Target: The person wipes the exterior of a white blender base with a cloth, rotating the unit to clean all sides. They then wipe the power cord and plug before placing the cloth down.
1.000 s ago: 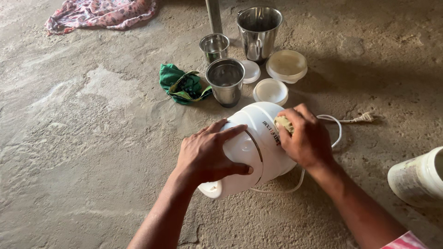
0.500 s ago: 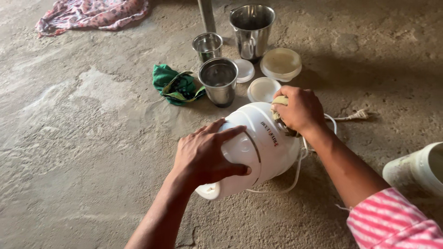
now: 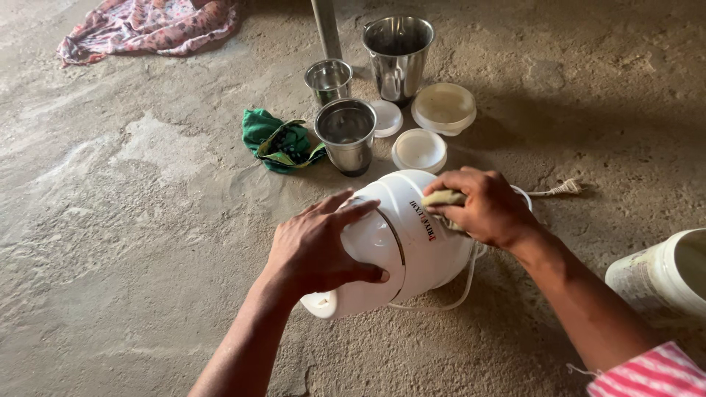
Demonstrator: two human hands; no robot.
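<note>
A white mixer-grinder base (image 3: 412, 250) lies tilted on its side on the rough earthen floor. My left hand (image 3: 316, 246) lies flat over its near end and steadies it. My right hand (image 3: 485, 206) presses a small yellowish cloth (image 3: 443, 198) against the far upper side of the base. The base's white cord (image 3: 471, 276) loops around behind it, with the plug (image 3: 565, 189) lying on the floor to the right.
Beyond the base stand three steel jars (image 3: 346, 134) (image 3: 328, 79) (image 3: 398, 55) and three white lids (image 3: 419, 149) (image 3: 443, 107) (image 3: 386, 117). A green cloth (image 3: 282, 141) lies to their left, a pink patterned cloth (image 3: 147, 26) at far left. A white plastic container (image 3: 662, 279) sits at right.
My right hand has slid the cloth from the far top of the base back toward me along its side. The left hand has kept its hold.
</note>
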